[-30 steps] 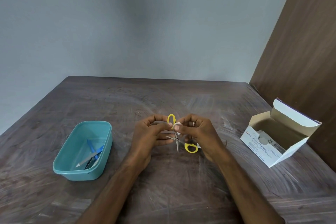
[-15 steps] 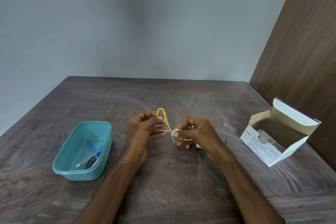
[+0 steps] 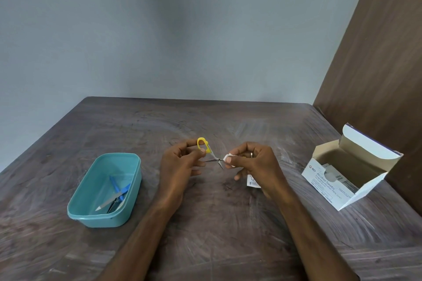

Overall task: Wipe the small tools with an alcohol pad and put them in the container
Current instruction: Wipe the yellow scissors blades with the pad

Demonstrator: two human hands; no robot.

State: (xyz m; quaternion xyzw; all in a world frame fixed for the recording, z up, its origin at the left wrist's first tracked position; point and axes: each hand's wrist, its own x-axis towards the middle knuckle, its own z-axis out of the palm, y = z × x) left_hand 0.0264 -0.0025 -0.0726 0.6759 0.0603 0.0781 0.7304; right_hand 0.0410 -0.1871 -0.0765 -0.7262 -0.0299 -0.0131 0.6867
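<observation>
**Item: small yellow-handled scissors, being wiped over the table**

Location: the scissors (image 3: pixel 211 155) are held above the table (image 3: pixel 228 223), between the two hands. The left hand (image 3: pixel 180 166) pinches them at one yellow finger loop, thumb and fingers curled round it; the other loop cannot be made out. The blades stand open, their thin steel tips pointing toward the right fingertips.

Wiping material: a white alcohol pad (image 3: pixel 229 160), pinched in the curled fingers of the right hand (image 3: pixel 253 164), touching the blades near the pivot.

Handling, as judged: light, stiff, sharp at the points; wet steel is likely slippery, so the plastic loops are the place to hold. The pad is soft and limp.

Destination: a teal plastic container (image 3: pixel 127 164), well to the left of the left fingers, already holding a blue-handled tool (image 3: pixel 120 188) and some metal pieces.

Markings: the open box (image 3: pixel 338 187) beyond the right hand reads "BD" and "Alcohol Swabs"; smaller print is illegible. A torn sachet wrapper (image 3: pixel 253 181) lies just under the right fingers, its print unreadable.
</observation>
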